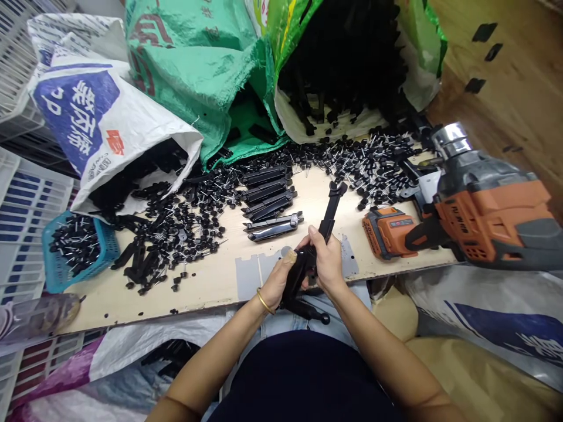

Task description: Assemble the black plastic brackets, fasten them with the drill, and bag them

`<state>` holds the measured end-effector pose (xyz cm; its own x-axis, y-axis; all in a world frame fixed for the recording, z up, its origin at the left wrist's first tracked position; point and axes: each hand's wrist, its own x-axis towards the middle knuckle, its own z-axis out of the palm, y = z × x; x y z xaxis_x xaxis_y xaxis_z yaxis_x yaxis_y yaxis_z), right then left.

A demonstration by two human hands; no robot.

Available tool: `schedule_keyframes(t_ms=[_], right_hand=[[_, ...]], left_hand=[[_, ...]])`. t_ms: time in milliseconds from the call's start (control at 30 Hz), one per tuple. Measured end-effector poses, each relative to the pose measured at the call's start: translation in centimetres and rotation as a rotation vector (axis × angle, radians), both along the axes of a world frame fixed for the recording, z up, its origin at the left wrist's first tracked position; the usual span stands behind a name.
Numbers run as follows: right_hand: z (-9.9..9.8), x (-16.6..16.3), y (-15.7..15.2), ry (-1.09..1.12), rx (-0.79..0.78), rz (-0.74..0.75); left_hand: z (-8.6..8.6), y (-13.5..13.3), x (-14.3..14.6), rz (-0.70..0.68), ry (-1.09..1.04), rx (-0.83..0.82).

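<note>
We have both hands around a black plastic part point(295, 276), close above the near edge of the pale board point(206, 290). Our left hand point(278, 280) is curled round the part's lower body, its thumb laid along the top, and a gold bangle point(265, 301) sits at its wrist. Our right hand point(328, 258) is closed about the upper stretch, thumb pointing up beside it; we cannot tell whether this is one piece or several, since the fingers hide the middle. One end reaches out beyond the right hand, and another sticks out below the left hand. Just past the left hand lies a row of black bars point(269, 191), and to its left are a loose heap of pins point(185, 228) and, further off, a blue basket point(105, 252) of similar pins. Beyond both hands stand a white sack point(145, 120), a green sack point(193, 76) and a brighter green bag point(288, 41) full of black pieces. To the right of the right hand lies an orange drill point(497, 205).
</note>
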<state>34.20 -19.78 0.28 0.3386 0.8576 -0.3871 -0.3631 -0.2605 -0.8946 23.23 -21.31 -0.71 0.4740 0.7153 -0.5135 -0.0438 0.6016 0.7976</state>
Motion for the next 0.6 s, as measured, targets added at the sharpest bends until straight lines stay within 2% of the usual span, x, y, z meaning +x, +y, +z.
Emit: schedule_keyframes(t_ms=[167,367,500,600], right_hand=[[-1.1,-1.0,-0.5,-0.11,0.115,-0.124],[-1.4,-0.1,0.2,-0.156,0.091,0.136],[-1.6,-0.5,-0.2,-0.193,0.118,0.02],[-1.4,-0.5,-0.6,-0.239,0.15,-0.023]], left_hand=[[-0.3,0.3,-0.2,0.032,0.058,-0.003],[-0.7,0.1,-0.4,0.066,-0.142,-0.125],[-1.1,0.0,-0.3,0.17,-0.19,-0.152],[-0.8,0.1,-0.4,0.176,-0.193,-0.118]])
